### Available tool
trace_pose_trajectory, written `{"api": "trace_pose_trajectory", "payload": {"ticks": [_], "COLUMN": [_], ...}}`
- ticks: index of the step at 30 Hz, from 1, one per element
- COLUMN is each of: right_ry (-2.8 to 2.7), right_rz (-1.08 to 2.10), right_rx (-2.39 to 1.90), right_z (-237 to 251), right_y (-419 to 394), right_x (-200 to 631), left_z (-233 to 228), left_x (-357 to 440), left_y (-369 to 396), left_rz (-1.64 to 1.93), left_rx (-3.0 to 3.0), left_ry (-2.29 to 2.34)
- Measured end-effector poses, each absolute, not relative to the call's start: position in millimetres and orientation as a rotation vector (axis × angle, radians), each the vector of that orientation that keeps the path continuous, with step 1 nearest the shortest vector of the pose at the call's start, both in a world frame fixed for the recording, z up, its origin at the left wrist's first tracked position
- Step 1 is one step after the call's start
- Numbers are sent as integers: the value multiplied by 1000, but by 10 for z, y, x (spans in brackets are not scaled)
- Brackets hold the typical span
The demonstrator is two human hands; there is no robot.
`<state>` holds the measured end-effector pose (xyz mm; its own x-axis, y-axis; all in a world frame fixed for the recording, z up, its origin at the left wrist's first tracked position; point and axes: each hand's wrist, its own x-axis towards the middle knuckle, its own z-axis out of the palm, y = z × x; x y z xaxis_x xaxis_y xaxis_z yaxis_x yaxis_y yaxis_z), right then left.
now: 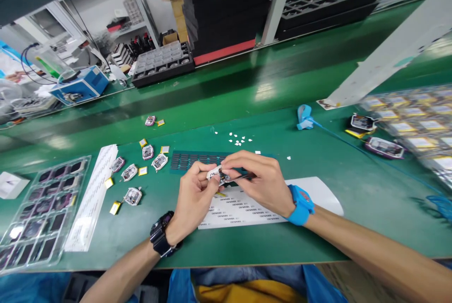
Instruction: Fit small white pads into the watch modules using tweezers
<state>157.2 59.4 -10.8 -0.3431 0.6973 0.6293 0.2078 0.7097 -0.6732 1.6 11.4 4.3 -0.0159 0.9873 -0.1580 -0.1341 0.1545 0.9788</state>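
My left hand (196,190) pinches a small white smartwatch housing (213,171) with its electronics exposed, holding it above the bench in front of me. Against the same housing, my right hand (259,178) is closed around thin dark tweezers (243,177), their tip at the open side; the exact contact is hidden by the fingers. A small yellow-edged battery (221,194) hangs just under the housing. Below both hands lies a white printed sheet (240,209). Behind them is a dark sheet of black adhesive strips (187,161), partly covered by my hands.
Several open watch housings (133,196) with batteries lie to the left, near a printed strip (93,195) and a clear tray (49,209). White scraps (238,140) are scattered ahead. At right are a blue wrist strap (304,117), two housings (384,147) and a battery tray (413,115).
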Motion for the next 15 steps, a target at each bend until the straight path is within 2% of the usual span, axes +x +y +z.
{"api": "trace_pose_trajectory", "payload": {"ticks": [8, 15], "right_ry": [-1861, -1677], "right_rz": [643, 1096], "right_rx": [-764, -1047], "right_z": [-97, -20], "right_y": [544, 564], "right_x": [1543, 1503], "left_z": [46, 53], "left_x": [13, 9], "left_y": [106, 147], "left_rz": [1217, 1274], "left_rx": [1009, 932], "left_ry": [1199, 1294]}}
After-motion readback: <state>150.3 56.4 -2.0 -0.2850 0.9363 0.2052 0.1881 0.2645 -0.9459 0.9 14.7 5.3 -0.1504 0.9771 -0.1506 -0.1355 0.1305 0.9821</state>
